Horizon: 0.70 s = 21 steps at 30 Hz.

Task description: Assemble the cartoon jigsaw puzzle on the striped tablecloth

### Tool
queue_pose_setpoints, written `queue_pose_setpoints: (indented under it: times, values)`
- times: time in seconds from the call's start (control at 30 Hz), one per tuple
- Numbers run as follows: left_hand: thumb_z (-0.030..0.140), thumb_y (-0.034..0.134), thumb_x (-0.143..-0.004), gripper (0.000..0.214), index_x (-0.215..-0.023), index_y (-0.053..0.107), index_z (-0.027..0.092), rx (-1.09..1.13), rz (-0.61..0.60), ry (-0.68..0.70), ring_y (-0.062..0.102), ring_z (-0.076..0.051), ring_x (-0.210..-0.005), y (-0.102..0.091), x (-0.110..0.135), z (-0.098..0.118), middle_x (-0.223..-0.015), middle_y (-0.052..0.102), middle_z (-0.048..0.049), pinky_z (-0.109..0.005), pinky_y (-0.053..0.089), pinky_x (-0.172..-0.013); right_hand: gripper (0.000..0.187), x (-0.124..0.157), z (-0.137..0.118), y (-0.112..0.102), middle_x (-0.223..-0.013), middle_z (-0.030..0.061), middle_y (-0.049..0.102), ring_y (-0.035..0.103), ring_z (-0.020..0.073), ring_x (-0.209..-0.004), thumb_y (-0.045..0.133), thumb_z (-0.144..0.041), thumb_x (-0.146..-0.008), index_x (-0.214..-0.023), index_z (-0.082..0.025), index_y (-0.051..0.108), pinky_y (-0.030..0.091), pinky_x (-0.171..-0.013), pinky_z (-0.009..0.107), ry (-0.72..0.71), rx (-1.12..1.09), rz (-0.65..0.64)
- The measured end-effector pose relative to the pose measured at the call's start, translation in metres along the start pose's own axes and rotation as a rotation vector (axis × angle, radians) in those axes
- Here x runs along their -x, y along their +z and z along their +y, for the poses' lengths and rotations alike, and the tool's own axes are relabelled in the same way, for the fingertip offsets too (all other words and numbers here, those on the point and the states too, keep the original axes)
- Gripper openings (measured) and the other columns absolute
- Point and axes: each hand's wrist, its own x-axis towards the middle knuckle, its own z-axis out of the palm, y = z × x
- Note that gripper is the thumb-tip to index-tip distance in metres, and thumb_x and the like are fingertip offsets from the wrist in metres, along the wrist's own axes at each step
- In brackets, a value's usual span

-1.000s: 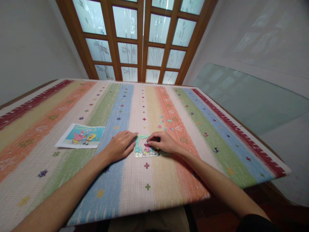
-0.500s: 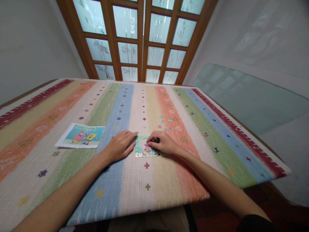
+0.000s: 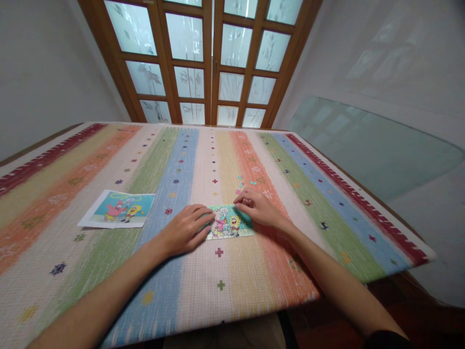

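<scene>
I'm seeing the puzzle lying on the striped tablecloth. Left hand is resting loosely on its left edge, clasping nothing; right hand is hanging curled at its far right side, can't tell if pinching anything.

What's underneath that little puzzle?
The puzzle lies on the striped cloth, which shows along its near edge. Whatever is directly beneath is covered. The left hand hides part of the puzzle's left edge.
</scene>
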Motion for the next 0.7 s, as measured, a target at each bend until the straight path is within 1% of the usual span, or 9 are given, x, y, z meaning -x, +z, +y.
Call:
queue_pose_setpoints:
  times: [0.1,0.3,0.6,0.7]
  values:
    - [0.026,0.051,-0.102,0.032,-0.131,0.061,0.018,0.009,-0.02,0.015,0.058,-0.028,-0.119,0.0032,-0.0006,0.0043,-0.126,0.067,-0.0125,-0.047,0.051,-0.101,0.008,0.0056,0.0045,-0.0049,-0.09,0.0048,0.063,0.056,0.0166,-0.075,0.064,-0.02,-0.091,-0.087,-0.02,0.071,0.046,-0.07,0.033,0.038,0.009,-0.039]
    - [0.032,0.054,-0.102,0.033,-0.132,0.062,0.02,0.004,-0.047,0.024,0.055,-0.031,-0.125,0.0065,0.0017,0.0053,-0.133,0.064,-0.0125,-0.05,0.049,-0.105,0.005,0.0103,0.0065,-0.0089,-0.093,0.0047,0.061,0.056,0.0159,-0.074,0.069,-0.019,-0.089,-0.092,-0.019,0.072,0.047,-0.071,0.032,0.07,0.034,-0.096]
    - [0.034,0.056,-0.103,0.031,-0.131,0.062,0.023,0.085,-0.067,-0.049,0.054,-0.03,-0.127,0.0062,0.0005,0.0079,-0.133,0.065,-0.0104,-0.052,0.049,-0.106,0.002,0.0108,0.0064,-0.0088,-0.092,0.0042,0.06,0.057,0.0162,-0.075,0.07,-0.018,-0.089,-0.09,-0.019,0.072,0.048,-0.07,0.032,0.084,0.062,-0.129]
    - [0.035,0.056,-0.102,0.031,-0.131,0.062,0.024,0.088,-0.069,-0.05,0.054,-0.03,-0.126,0.006,0.0002,0.0078,-0.133,0.065,-0.0101,-0.053,0.049,-0.105,0.003,0.0113,0.0053,-0.0082,-0.091,0.0042,0.061,0.057,0.0164,-0.075,0.071,-0.018,-0.089,-0.09,-0.02,0.072,0.048,-0.071,0.032,0.08,0.071,-0.144]
